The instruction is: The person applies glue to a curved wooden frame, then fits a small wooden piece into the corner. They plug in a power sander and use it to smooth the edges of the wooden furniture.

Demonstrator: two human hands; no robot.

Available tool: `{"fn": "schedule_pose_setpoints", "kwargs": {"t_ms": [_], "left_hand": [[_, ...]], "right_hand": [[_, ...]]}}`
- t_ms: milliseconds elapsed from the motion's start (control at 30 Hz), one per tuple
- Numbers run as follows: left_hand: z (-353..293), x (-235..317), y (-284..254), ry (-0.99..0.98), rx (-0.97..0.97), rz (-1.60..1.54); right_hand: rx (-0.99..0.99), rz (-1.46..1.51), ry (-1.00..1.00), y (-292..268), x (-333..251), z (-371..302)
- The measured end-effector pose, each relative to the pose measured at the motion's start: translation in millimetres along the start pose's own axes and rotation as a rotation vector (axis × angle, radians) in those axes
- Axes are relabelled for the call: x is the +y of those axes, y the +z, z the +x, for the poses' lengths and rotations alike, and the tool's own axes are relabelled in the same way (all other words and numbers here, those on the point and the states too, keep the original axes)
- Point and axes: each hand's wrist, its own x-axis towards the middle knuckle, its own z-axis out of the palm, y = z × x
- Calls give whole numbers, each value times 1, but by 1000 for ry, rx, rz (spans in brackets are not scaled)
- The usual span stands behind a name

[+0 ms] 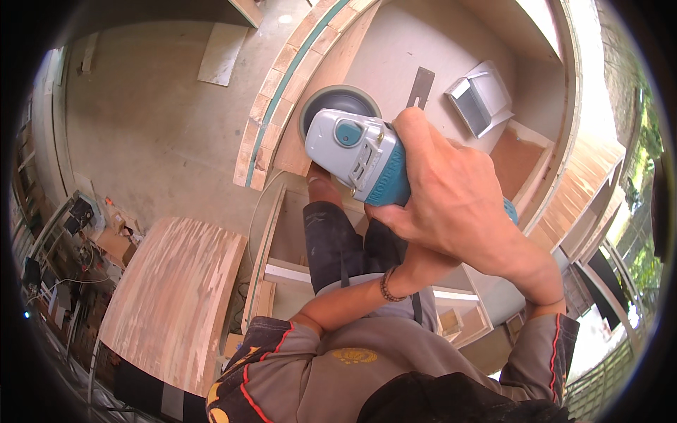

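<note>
Head view: right hand (458,204) clamped round teal-and-grey angle grinder (363,155), disc over curved wooden panel edge (271,106). Left hand hidden beneath — grip unclear. Likely heavy, rigid, prone to kick — best held by body, clear of disc.

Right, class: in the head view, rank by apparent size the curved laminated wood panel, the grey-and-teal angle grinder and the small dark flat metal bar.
1. Curved laminated wood panel.
2. Grey-and-teal angle grinder, enlarged by nearness to the camera.
3. Small dark flat metal bar.
</note>
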Motion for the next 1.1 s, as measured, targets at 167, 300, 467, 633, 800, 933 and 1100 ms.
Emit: {"fn": "schedule_pose_setpoints", "kwargs": {"t_ms": [167, 300, 467, 633, 800, 933, 1100], "left_hand": [[-1, -18, 3, -28, -22, -68], [2, -11, 0, -21, -12, -44], [6, -12, 2, -3, 0, -40], [19, -9, 1, 17, -13, -20], [33, -11, 5, 61, 17, -75], [44, -7, 3, 80, -3, -16], [55, -12, 11, -16, -46, -116]], "right_hand": [[-6, -42, -14, -1, -2, 5], [-2, -58, -26, -2, -2, 7], [36, -14, -2, -2, 1, 9], [64, 8, 31, -6, 5, 13], [131, 31, 55, -8, 10, 18], [133, 1, 113, -14, 13, 20], [169, 5, 155, -16, 20, 25]]}}
